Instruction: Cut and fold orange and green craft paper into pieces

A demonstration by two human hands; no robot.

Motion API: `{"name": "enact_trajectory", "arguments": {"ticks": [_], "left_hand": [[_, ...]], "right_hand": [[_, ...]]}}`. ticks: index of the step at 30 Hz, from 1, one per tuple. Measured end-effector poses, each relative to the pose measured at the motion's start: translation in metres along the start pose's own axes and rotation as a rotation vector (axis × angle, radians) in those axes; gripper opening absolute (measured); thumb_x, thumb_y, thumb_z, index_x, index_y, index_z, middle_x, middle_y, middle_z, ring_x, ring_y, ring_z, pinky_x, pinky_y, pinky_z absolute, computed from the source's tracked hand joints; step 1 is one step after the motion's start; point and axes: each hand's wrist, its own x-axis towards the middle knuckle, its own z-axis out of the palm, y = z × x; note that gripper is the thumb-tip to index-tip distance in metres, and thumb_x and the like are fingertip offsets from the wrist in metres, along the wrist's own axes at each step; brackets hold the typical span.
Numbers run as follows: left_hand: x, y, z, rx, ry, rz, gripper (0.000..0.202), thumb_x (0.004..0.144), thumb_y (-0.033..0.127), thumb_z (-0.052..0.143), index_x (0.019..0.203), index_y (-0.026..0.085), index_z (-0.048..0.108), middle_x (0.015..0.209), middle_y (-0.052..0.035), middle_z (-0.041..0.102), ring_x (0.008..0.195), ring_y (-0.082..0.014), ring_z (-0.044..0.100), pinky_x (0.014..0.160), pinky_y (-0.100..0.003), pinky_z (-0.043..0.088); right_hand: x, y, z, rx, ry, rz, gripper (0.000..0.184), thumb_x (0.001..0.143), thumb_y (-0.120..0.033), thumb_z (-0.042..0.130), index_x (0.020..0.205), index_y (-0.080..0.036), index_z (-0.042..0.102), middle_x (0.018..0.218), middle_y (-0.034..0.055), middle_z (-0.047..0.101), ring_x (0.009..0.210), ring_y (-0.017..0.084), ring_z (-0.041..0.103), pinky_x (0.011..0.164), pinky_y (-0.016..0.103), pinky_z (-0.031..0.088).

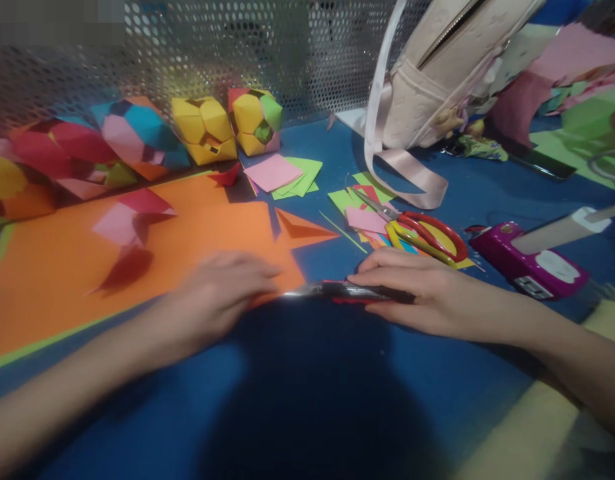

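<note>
Blue tabletop (152, 427), perforated metal panel (307, 53) behind. Orange paper sheets (62, 287) left of the grip; left hand (227, 287) blurred at their edge, can't tell if it pinches anything. Slim silver-and-black tool (310, 291) between hands, right hand (427, 290) pinching its dark end. Scissors (407, 220) just beyond; purple power strip (527, 263) farther right.

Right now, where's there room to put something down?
Mostly the shadowed blue table, on the near side of the left hand and right hand. A smaller patch lies between the pink square and pale strap. It's crowded around the scissors and paper balls.
</note>
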Motion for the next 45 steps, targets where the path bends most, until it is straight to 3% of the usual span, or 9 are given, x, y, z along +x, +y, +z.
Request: {"name": "enact_trajectory", "arguments": {"ticks": [9, 21, 33, 45], "left_hand": [[0.000, -0.003, -0.001, -0.072, 0.003, -0.039, 0.030, 0.098, 0.018, 0.041, 0.117, 0.022, 0.064, 0.111, -0.0083, 0.070, 0.103, -0.0195, 0.063, 0.087, -0.032, 0.051], [-0.003, -0.004, 0.000, -0.100, -0.064, -0.153, 0.030, 0.099, 0.024, 0.040, 0.121, 0.024, 0.061, 0.118, -0.0075, 0.067, 0.110, -0.0219, 0.060, 0.094, -0.038, 0.049], [0.000, -0.001, 0.000, -0.127, -0.072, -0.174, 0.032, 0.099, 0.025, 0.040, 0.121, 0.022, 0.063, 0.117, -0.0082, 0.068, 0.108, -0.0216, 0.060, 0.094, -0.038, 0.048], [0.002, 0.001, 0.001, -0.139, -0.034, -0.148, 0.031, 0.098, 0.022, 0.041, 0.120, 0.019, 0.064, 0.111, -0.0086, 0.068, 0.103, -0.0204, 0.060, 0.092, -0.037, 0.048]], "right_hand": [[0.003, -0.003, 0.003, 0.003, -0.001, 0.012, 0.024, 0.093, -0.021, 0.058, 0.115, -0.018, 0.069, 0.104, 0.0108, 0.068, 0.095, 0.019, 0.066, 0.081, 0.029, 0.054], [0.004, -0.008, 0.010, -0.022, 0.025, -0.023, 0.024, 0.094, -0.019, 0.057, 0.115, -0.017, 0.069, 0.105, 0.0118, 0.068, 0.096, 0.020, 0.066, 0.082, 0.031, 0.055], [0.010, -0.012, 0.018, -0.013, 0.026, -0.093, 0.024, 0.095, -0.018, 0.054, 0.114, -0.015, 0.068, 0.103, 0.0132, 0.067, 0.093, 0.020, 0.065, 0.080, 0.032, 0.056], [0.013, -0.018, 0.022, -0.043, 0.000, -0.076, 0.023, 0.096, -0.019, 0.053, 0.115, -0.016, 0.067, 0.102, 0.0120, 0.066, 0.094, 0.020, 0.063, 0.081, 0.032, 0.055]]}}
